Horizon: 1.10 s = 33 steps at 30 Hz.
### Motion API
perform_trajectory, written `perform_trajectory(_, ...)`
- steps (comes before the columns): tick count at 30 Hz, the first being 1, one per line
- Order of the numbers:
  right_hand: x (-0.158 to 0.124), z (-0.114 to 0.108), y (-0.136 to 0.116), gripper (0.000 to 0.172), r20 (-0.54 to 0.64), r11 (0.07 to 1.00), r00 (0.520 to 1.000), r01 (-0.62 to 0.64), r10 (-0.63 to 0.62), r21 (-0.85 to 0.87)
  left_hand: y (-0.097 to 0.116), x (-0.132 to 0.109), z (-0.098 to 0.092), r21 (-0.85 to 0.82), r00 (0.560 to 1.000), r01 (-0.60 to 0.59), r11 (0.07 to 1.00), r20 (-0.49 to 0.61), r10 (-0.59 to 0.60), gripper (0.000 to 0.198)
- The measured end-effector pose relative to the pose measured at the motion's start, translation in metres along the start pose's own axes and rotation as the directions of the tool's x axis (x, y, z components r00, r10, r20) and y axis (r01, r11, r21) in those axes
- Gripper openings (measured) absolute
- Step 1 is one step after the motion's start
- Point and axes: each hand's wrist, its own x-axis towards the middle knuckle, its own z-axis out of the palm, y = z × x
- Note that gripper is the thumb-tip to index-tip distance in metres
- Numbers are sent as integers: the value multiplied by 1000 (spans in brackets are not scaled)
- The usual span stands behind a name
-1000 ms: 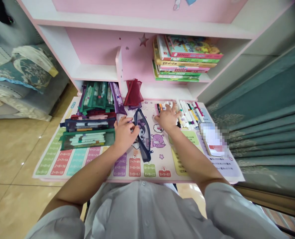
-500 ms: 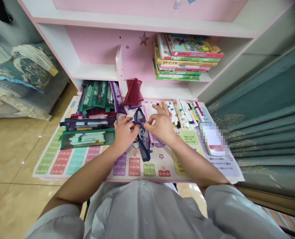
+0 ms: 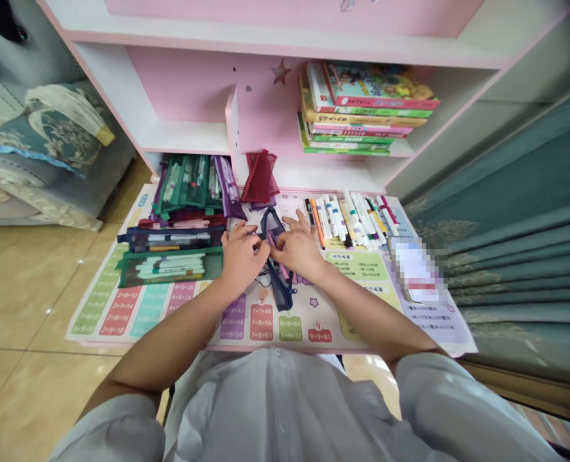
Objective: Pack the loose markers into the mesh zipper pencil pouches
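A dark blue mesh pouch [image 3: 281,290] lies at a slant on the desk in front of me, its mouth parted. My left hand [image 3: 243,253] pinches the pouch's left edge between thumb and finger. My right hand [image 3: 298,249] is at the pouch's right side, closed on a pink pen [image 3: 285,270] that lies within the pouch opening; the pen's upper part is partly hidden by the fingers. Loose markers [image 3: 354,218] lie in a row to the right of my right hand. Filled mesh pouches [image 3: 174,266] lie to the left of my left hand.
Red mesh pouches [image 3: 259,178] lie at the back centre. More filled pouches [image 3: 186,183] stand in the lower left shelf nook. Books [image 3: 361,122] are stacked on the right shelf. A phone [image 3: 417,269] rests at the desk's right side, near a curtain [image 3: 520,224].
My right hand has moved left and down onto the pouch, bringing the pink pen into its opening. My left hand stays at the pouch edge.
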Motion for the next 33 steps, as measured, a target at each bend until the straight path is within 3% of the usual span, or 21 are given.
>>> perform_trajectory(10, 4, 10, 7, 23, 60, 999, 998, 19, -16, -42, 0, 0, 0, 9, 1000, 1, 1000, 9, -1, 25)
perform_trajectory(13, 9, 4, 14, 22, -136, 999, 991, 25, -21, 27, 0, 0, 0, 6, 1000, 1, 1000, 4, -1, 26)
perform_trajectory(16, 20, -4, 31, 25, -384, 999, 922, -39, 44, 20, 0, 0, -1, 3, 1000, 0, 1000, 8, 0, 26)
perform_trajectory(18, 31, -7, 48, 23, -455, 987, 881, -160, 129, -30, 0, 0, -2, 2, 1000, 1, 1000, 11, -1, 26)
perform_trajectory(24, 51, 0, 88, 24, -301, 905, 897, -386, 323, -180, 0, 0, -3, 6, 1000, -12, 1000, 12, 12, 26)
perform_trajectory(29, 55, 7, 93, 39, -249, 866, 900, -421, 359, -272, -1, 0, -1, 7, 1000, -12, 1000, 14, 12, 25)
perform_trajectory(33, 56, 9, 92, 39, -213, 862, 909, -409, 357, -300, -3, 0, 1, -3, 1000, -19, 1000, 0, 19, 26)
